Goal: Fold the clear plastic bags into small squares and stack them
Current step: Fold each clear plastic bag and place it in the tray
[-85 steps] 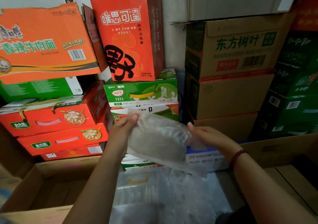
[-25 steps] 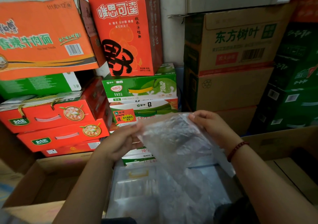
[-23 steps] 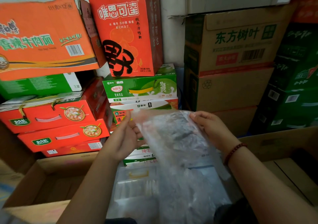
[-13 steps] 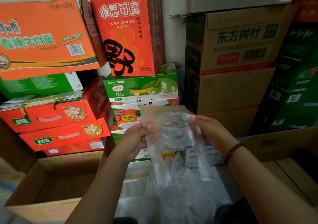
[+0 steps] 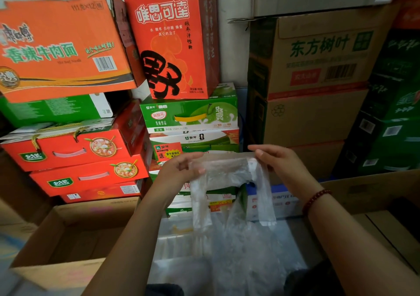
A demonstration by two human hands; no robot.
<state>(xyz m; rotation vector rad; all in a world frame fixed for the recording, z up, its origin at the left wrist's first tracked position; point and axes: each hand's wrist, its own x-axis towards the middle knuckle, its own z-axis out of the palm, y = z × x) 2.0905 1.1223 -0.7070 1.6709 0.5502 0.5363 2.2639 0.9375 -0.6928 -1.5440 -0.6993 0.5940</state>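
A clear plastic bag (image 5: 227, 175) hangs in the air between both hands, folded over at the top into a narrow band, with its two handle strips dangling down. My left hand (image 5: 179, 170) pinches the bag's left end between thumb and fingers. My right hand (image 5: 279, 163) pinches the right end, a red bead bracelet on its wrist. Below them lies a loose heap of more clear plastic bags (image 5: 227, 254).
Stacked cartons wall in the space: orange and red boxes (image 5: 68, 154) at left, green drink boxes (image 5: 188, 113) in the middle, brown cartons (image 5: 313, 113) at right. An open cardboard box (image 5: 68, 234) sits lower left, another box edge (image 5: 375, 193) lower right.
The bag hung long and spread between my hands; now its upper part is folded down into a shorter band, and my hands have moved slightly further apart and higher.
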